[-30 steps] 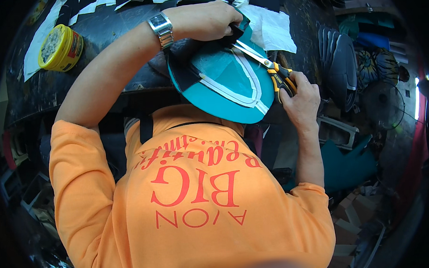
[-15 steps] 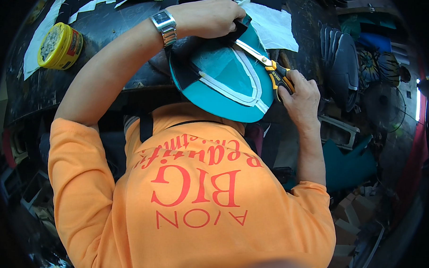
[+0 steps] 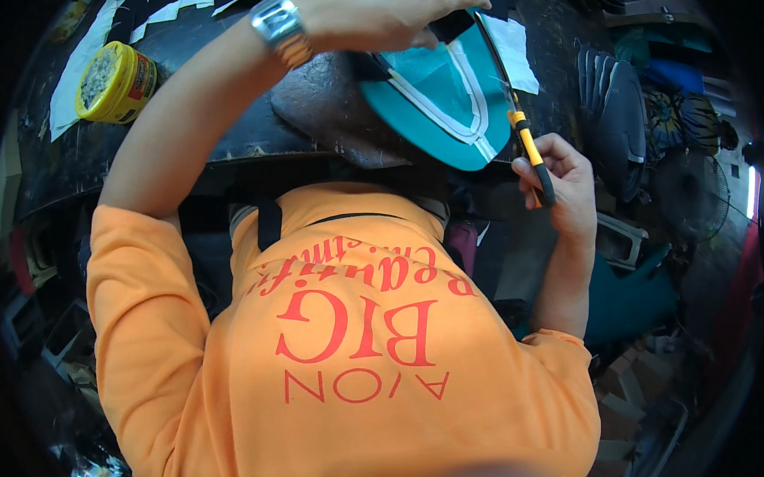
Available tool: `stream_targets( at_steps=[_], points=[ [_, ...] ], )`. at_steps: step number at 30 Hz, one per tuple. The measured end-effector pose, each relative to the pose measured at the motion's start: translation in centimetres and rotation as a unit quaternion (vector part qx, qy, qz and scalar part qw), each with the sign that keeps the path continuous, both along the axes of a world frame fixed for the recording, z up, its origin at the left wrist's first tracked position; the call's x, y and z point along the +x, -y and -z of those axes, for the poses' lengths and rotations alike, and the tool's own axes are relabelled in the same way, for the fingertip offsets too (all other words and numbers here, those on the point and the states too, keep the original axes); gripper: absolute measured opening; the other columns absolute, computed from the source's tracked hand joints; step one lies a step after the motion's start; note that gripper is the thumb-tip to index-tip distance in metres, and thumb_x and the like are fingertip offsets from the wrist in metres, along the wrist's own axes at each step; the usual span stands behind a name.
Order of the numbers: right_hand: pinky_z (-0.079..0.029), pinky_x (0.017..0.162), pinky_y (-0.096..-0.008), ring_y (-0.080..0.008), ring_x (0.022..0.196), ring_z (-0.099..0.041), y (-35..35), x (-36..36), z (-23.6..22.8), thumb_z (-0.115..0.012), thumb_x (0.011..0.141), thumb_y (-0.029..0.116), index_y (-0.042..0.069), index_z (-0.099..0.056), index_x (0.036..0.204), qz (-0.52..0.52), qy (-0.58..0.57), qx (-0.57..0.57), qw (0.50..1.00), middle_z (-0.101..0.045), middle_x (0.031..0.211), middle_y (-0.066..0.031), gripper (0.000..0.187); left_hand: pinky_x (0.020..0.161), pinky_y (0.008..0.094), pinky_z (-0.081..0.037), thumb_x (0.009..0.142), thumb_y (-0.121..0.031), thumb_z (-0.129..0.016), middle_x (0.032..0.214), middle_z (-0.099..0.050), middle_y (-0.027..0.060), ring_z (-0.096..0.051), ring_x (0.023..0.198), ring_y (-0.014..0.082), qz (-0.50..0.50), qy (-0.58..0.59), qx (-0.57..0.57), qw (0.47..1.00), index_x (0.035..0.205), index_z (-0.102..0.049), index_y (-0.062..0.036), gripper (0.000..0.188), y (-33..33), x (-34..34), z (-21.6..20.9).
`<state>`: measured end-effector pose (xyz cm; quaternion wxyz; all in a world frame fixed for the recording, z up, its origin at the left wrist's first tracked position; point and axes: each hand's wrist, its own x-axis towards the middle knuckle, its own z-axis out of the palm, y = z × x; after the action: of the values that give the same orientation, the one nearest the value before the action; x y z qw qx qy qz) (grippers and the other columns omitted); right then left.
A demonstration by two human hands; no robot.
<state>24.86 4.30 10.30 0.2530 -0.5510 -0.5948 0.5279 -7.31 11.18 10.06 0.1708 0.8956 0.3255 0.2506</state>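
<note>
A teal oval piece (image 3: 427,85) with a white U-shaped strip (image 3: 478,109) and black fabric (image 3: 454,26) at its far end hangs over the table's near edge. My left hand (image 3: 391,18) reaches across from the left, gripping the black fabric, with one finger stretched out to the right. To the right, my right hand (image 3: 570,181) holds scissors (image 3: 530,149) by their yellow and black handles. The scissors' blades run along the right edge of the teal piece, seen nearly edge-on. Part of the teal piece lies hidden beneath my left hand.
On the dark worktable (image 3: 208,85) stands a yellow tub (image 3: 116,84) with greyish contents. A rounded brown block (image 3: 331,114) sits by the near edge. White sheets (image 3: 514,53) lie behind the teal piece. Dark stacked panels (image 3: 610,104) and a fan (image 3: 692,190) are at the right.
Both hands have shifted right, with the teal piece moving right and away, uncovering the brown block. The scissors have turned from showing flat to nearly edge-on.
</note>
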Motion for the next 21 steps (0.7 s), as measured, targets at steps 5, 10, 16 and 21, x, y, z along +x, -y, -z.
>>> stream_targets(
  at_steps=[5,10,16,21],
  points=[
    [-0.044,0.041,-0.0184,-0.0086,0.05,-0.06,1.0,-1.2,3.0,-0.083,0.084,0.016,0.001,-0.065,0.096,-0.079,-0.133,-0.253,0.955,-0.064,0.068,-0.0058,0.027,0.099,0.0354,-0.052,0.079,-0.016,-0.082,0.132,-0.062,0.0134,-0.062,0.116,0.0313,-0.109,-0.216,0.025,0.97,0.134,-0.057,-0.0065,0.06,5.4,-1.7,2.1],
    [-0.039,0.039,-0.0189,-0.0089,0.043,-0.056,1.8,-2.6,5.6,-0.084,0.084,0.018,0.002,-0.064,0.091,-0.051,-0.134,-0.316,0.938,-0.064,0.065,-0.0059,0.027,0.101,0.0369,-0.049,0.083,-0.005,-0.07,0.127,-0.063,0.0138,-0.061,0.115,0.0292,-0.135,-0.158,0.138,0.968,0.117,-0.065,-0.0004,0.034,8.2,-4.2,4.9],
    [-0.036,0.041,-0.0188,-0.0072,0.041,-0.053,1.3,-3.0,5.4,-0.086,0.081,0.018,0.001,-0.064,0.087,-0.084,-0.04,-0.262,0.961,-0.062,0.058,-0.0044,0.029,0.098,0.0362,-0.049,0.085,0.001,-0.065,0.114,-0.067,0.011,-0.064,0.108,0.0242,-0.07,-0.236,0.161,0.956,0.103,-0.07,-0.0006,0.019,7.2,-6.2,3.5],
    [-0.035,0.046,-0.0196,-0.0039,0.047,-0.05,1.5,-3.4,4.7,-0.083,0.081,0.014,0.001,-0.062,0.084,-0.094,0.05,-0.154,0.982,-0.06,0.06,-0.002,0.025,0.094,0.035,-0.044,0.091,-0.013,-0.07,0.109,-0.069,0.0094,-0.063,0.099,0.0199,-0.019,-0.324,0.148,0.934,0.103,-0.073,-0.0058,0.014,5.4,-6.7,1.5]
  ],
)
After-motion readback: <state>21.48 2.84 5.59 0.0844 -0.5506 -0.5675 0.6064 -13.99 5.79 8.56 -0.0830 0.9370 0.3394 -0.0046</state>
